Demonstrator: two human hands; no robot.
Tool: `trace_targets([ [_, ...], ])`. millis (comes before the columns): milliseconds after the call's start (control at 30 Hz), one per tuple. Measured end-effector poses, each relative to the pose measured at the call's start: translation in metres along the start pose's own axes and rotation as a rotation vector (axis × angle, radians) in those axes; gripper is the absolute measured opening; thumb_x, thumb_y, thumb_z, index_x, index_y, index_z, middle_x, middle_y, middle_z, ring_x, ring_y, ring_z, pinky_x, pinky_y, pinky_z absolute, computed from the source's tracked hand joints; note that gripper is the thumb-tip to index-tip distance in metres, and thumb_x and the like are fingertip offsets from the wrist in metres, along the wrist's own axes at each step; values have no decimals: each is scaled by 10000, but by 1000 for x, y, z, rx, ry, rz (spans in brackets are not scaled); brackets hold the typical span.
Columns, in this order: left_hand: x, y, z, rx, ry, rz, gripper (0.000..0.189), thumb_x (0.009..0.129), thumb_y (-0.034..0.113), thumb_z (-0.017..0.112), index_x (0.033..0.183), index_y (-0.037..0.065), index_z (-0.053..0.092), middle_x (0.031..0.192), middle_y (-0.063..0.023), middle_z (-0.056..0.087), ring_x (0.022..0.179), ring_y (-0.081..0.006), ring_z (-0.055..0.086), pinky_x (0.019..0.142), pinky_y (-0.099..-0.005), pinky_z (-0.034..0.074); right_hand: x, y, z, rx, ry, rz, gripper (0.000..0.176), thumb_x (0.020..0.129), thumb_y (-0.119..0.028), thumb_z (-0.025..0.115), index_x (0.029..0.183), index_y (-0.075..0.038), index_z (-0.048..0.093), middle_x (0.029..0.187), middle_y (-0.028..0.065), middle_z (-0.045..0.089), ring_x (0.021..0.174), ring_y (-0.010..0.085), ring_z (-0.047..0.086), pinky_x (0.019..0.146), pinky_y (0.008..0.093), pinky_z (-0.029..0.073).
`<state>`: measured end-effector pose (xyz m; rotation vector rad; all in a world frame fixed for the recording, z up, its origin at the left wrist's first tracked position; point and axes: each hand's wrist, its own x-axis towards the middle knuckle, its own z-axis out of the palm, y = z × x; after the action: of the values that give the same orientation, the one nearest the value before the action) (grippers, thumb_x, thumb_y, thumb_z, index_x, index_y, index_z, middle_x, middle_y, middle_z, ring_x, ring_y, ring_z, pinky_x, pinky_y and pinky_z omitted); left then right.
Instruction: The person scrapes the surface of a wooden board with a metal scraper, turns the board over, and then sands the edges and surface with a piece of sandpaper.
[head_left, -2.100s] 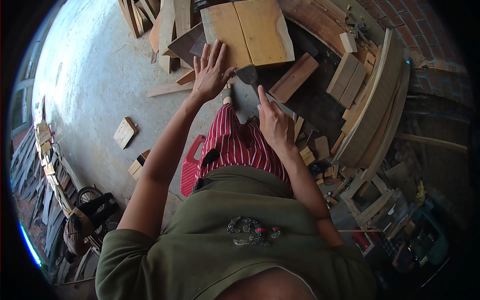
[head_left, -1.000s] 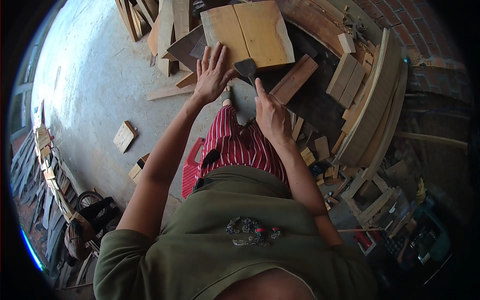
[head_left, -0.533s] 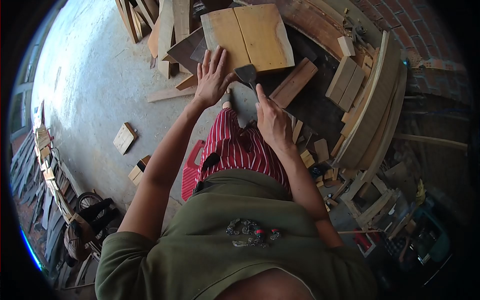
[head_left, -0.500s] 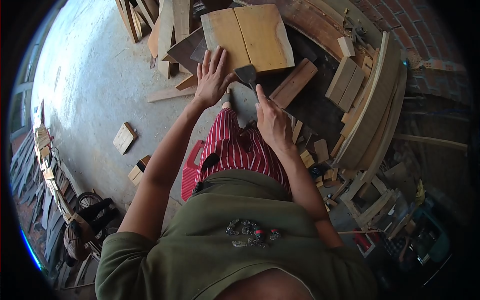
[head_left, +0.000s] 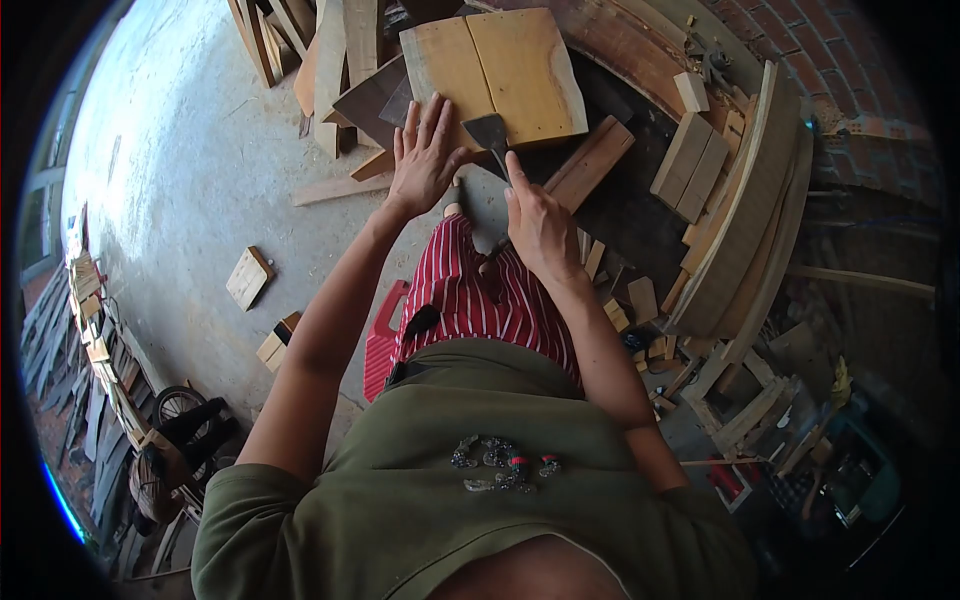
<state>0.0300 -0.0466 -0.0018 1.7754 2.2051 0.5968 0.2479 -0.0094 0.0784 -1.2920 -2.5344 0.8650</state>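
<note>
A yellowish wooden board [head_left: 500, 70] made of two joined planks lies in front of me. My left hand [head_left: 424, 155] rests flat on its near left corner, fingers spread. My right hand [head_left: 537, 222] grips the handle of a putty knife [head_left: 489, 132], index finger stretched along the shaft. The dark metal blade lies on the board's near edge, just right of my left thumb. My knee in red striped trousers [head_left: 470, 290] is below both hands.
Dark boards [head_left: 372, 92] lie under the yellow board. Wooden blocks [head_left: 592, 158] and offcuts [head_left: 692, 150] sit to the right, with curved wooden pieces [head_left: 760, 200] beyond them. A brick wall [head_left: 850, 60] is at the far right. Loose blocks [head_left: 248, 275] lie on the concrete floor at left. A red stool [head_left: 383, 335] is under me.
The putty knife and my right hand slid back and forth along the board's near edge; the blade now sits slightly further onto the board. My left hand stayed pressed in place.
</note>
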Motion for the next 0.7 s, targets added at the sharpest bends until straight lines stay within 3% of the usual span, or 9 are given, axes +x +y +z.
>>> trace_targets([
  [433, 0, 1, -1, -23, 12, 10, 775, 1029, 475, 496, 1644, 143, 160, 1722, -71, 65, 1577, -379, -8, 1226, -622, 90, -4, 0, -3, 7, 32, -36, 529, 1025, -193, 529, 1530, -96, 406, 955, 235, 689, 853, 431, 708, 720, 495, 582],
  [533, 1, 2, -1, -24, 4, -8, 773, 1031, 478, 491, 1644, 140, 163, 1721, -73, 68, 1575, -387, -1, 1227, -617, 94, -9, 1, -9, 40, -81, 66, 504, 1041, -179, 511, 1529, -98, 414, 1072, 281, 691, 962, 468, 682, 806, 521, 553],
  [600, -1, 3, 1, -23, -7, -17, 773, 1031, 479, 491, 1643, 138, 164, 1721, -75, 71, 1574, -391, 5, 1227, -616, 96, 0, 4, -1, 34, 16, -33, 527, 1026, -183, 523, 1531, -94, 401, 933, 245, 685, 847, 434, 704, 731, 501, 576],
  [700, 1, 0, 0, -4, 16, 7, 774, 1031, 483, 488, 1643, 138, 164, 1721, -76, 74, 1574, -394, 8, 1228, -613, 97, 8, 2, 1, 42, 10, -20, 525, 1028, -188, 515, 1531, -90, 400, 934, 249, 684, 853, 435, 704, 740, 505, 575],
])
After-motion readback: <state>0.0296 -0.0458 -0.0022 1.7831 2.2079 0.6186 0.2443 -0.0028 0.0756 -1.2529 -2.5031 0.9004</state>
